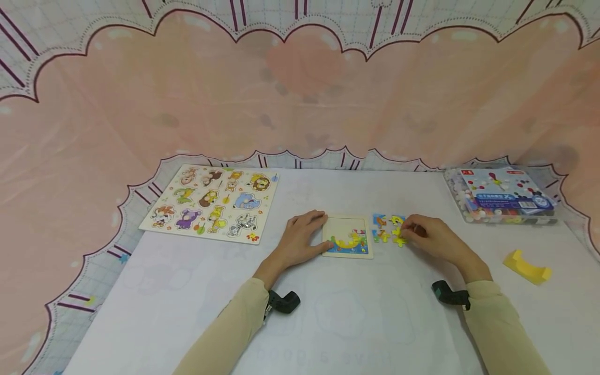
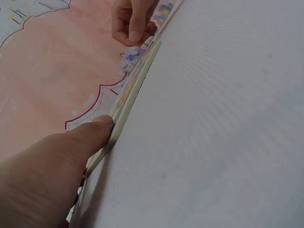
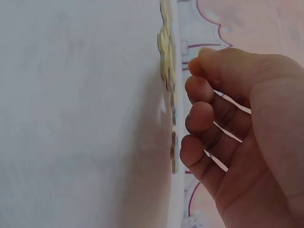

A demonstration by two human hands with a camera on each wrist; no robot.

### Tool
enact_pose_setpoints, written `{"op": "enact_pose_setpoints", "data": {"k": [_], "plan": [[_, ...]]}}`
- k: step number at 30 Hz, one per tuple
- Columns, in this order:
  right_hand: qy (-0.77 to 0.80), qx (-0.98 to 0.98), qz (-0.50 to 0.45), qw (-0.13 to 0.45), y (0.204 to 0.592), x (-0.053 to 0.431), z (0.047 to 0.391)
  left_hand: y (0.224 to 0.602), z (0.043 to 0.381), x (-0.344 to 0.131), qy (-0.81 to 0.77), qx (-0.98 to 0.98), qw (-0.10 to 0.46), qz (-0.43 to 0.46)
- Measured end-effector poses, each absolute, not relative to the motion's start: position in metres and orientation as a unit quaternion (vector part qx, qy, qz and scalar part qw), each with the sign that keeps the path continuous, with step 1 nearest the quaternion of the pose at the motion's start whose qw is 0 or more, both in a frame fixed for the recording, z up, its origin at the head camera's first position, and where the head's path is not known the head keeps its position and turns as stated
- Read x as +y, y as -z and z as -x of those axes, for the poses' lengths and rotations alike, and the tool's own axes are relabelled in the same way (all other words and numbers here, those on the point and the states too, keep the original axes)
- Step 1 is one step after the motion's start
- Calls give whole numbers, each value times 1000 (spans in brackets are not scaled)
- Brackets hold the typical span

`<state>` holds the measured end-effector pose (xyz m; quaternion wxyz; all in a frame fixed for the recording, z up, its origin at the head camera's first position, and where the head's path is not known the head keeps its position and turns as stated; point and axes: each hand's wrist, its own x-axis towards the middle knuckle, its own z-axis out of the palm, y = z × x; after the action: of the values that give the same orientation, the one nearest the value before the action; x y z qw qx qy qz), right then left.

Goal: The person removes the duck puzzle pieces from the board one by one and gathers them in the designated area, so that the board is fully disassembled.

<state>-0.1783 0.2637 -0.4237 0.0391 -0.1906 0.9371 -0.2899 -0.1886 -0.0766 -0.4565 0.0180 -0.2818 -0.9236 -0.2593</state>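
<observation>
A small wooden jigsaw tray (image 1: 348,253), partly filled with a blue, yellow and red picture, lies flat on the table. At its left side my left hand (image 1: 300,234) grips the rim; in the left wrist view the thumb (image 2: 97,135) presses on the edge. Loose jigsaw pieces (image 1: 380,235) lie right of the tray in two columns. Over the right column hovers my right hand (image 1: 433,239), close to a yellow piece (image 1: 398,240). Its fingers (image 3: 199,116) are loosely bent in the right wrist view, and I see no piece between them.
An animal puzzle board (image 1: 211,203) lies at the back left. At the back right sits a clear plastic case (image 1: 503,195) of small coloured parts. A curved yellow block (image 1: 527,268) is to the right of my right forearm. A patterned curtain (image 1: 300,104) hangs behind the table.
</observation>
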Motion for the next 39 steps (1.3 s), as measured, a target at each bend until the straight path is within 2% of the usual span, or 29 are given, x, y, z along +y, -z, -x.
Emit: {"op": "enact_pose_setpoints", "data": {"k": [13, 28, 35, 39], "plan": [[293, 927, 233, 20, 422, 239, 178, 456, 188, -76, 261, -921, 20, 287], [293, 924, 241, 42, 421, 203, 185, 457, 188, -76, 250, -926, 22, 283], [294, 922, 239, 84, 421, 192, 184, 457, 188, -75, 251, -926, 24, 282], [268, 928, 245, 84, 419, 187, 181, 456, 188, -76, 248, -926, 20, 282]]}}
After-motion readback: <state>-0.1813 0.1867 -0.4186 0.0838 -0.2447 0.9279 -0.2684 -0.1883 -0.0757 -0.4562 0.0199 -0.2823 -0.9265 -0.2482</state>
